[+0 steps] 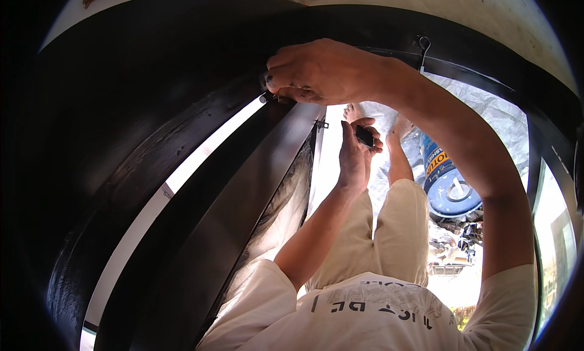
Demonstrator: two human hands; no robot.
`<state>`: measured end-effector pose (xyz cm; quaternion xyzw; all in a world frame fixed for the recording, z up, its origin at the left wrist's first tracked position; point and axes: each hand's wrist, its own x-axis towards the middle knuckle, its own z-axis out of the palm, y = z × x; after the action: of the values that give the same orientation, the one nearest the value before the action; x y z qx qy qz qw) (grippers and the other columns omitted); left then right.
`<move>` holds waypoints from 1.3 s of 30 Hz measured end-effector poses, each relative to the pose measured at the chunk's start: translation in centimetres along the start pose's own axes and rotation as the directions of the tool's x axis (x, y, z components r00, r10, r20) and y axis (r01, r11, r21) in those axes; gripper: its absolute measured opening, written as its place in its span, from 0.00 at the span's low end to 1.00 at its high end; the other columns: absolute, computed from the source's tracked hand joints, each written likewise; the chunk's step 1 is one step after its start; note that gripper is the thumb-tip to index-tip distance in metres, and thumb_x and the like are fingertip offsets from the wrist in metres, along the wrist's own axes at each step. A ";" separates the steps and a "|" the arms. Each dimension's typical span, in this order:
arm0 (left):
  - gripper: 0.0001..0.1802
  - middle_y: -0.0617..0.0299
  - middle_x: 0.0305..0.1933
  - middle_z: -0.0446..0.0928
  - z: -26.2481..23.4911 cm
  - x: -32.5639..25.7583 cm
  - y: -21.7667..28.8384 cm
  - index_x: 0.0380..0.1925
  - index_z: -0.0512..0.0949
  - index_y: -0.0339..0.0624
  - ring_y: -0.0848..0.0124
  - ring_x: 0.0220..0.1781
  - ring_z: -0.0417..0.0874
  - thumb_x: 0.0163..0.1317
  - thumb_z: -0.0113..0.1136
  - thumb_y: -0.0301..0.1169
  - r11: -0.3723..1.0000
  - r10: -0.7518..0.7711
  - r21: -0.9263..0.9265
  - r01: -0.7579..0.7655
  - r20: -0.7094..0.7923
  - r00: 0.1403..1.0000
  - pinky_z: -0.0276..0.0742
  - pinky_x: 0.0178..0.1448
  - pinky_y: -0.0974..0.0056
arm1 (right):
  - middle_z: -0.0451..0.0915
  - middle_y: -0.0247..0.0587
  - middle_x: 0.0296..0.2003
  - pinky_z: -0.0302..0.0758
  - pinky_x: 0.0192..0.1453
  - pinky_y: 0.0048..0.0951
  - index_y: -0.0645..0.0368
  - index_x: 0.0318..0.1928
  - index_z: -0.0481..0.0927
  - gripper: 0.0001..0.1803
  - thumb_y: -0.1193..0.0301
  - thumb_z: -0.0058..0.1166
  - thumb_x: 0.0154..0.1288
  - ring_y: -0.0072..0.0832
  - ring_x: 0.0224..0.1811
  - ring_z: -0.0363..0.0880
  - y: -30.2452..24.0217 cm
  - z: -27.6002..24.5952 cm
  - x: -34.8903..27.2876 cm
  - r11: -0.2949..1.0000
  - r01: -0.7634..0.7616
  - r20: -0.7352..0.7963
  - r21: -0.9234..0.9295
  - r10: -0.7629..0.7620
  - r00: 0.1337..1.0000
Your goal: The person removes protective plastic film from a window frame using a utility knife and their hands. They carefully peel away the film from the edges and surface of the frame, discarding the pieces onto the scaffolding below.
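Observation:
My left hand [356, 147] is closed around a small, dark, flat rectangular piece [365, 136] in front of my body; its kind is not clear. My right arm arches across the view, and my right hand [319, 74] is at the black frame [201, 56]. Its fingers are bent and pressed together near the top of a black panel [225, 162], with dark smudges on the skin. Whatever they pinch is hidden or too small to name. Close under the fingertips sits a small round metal end [264, 99]. A small metal catch [321, 125] sticks out from the panel's edge.
A metal hook [424, 45] hangs from the frame at upper right. Beyond the opening, a blue paint bucket [455, 196] is near crumpled grey sheeting [502, 116] and scattered papers [447, 241]. My bare feet are on the sheeting. Another dark frame edge [535, 186] rises at right.

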<state>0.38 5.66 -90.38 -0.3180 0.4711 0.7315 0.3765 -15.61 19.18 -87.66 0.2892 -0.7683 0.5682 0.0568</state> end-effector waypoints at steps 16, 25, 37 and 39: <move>0.28 0.63 0.40 0.73 2.9 -0.5 2.2 0.50 0.72 0.44 0.71 0.43 0.74 0.73 0.38 0.57 0.984 0.025 -0.179 0.016 0.226 0.974 0.70 0.49 0.61 | 0.80 0.44 0.34 0.77 0.41 0.33 0.63 0.45 0.74 0.11 0.70 0.46 0.68 0.33 0.35 0.80 -4.2 2.1 -12.2 0.676 -0.507 -0.562 0.536 0.733 0.383; 0.14 0.60 0.47 0.72 7.1 -12.4 -3.0 0.43 0.71 0.42 0.69 0.50 0.76 0.68 0.49 0.41 0.869 -0.097 0.488 -0.081 0.329 0.939 0.72 0.54 0.64 | 0.72 0.40 0.41 0.69 0.51 0.39 0.57 0.42 0.79 0.13 0.67 0.58 0.56 0.39 0.49 0.70 -26.2 3.8 -22.8 0.620 -0.784 -0.732 -0.033 0.519 0.442; 0.19 0.56 0.50 0.76 12.7 -28.0 -8.5 0.51 0.73 0.42 0.63 0.54 0.78 0.75 0.38 0.41 0.803 -0.459 0.594 0.051 0.561 0.689 0.76 0.60 0.58 | 0.54 0.55 0.71 0.48 0.76 0.47 0.62 0.71 0.54 0.32 0.55 0.32 0.76 0.49 0.75 0.49 -46.9 8.3 -29.1 0.731 -0.682 -0.942 -0.032 0.206 0.265; 0.18 0.54 0.57 0.72 12.6 -32.0 -10.1 0.59 0.68 0.45 0.61 0.58 0.76 0.74 0.39 0.34 0.822 -0.434 0.569 0.007 0.620 0.654 0.74 0.64 0.57 | 0.54 0.51 0.72 0.49 0.76 0.48 0.61 0.71 0.56 0.31 0.56 0.33 0.76 0.47 0.76 0.48 -48.5 9.2 -30.8 0.648 -0.753 -0.946 -0.111 0.164 0.281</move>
<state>24.07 12.14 -64.22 0.0552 0.4167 0.5865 0.6923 36.75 13.48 -62.88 -0.3285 -0.7962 0.3716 0.3465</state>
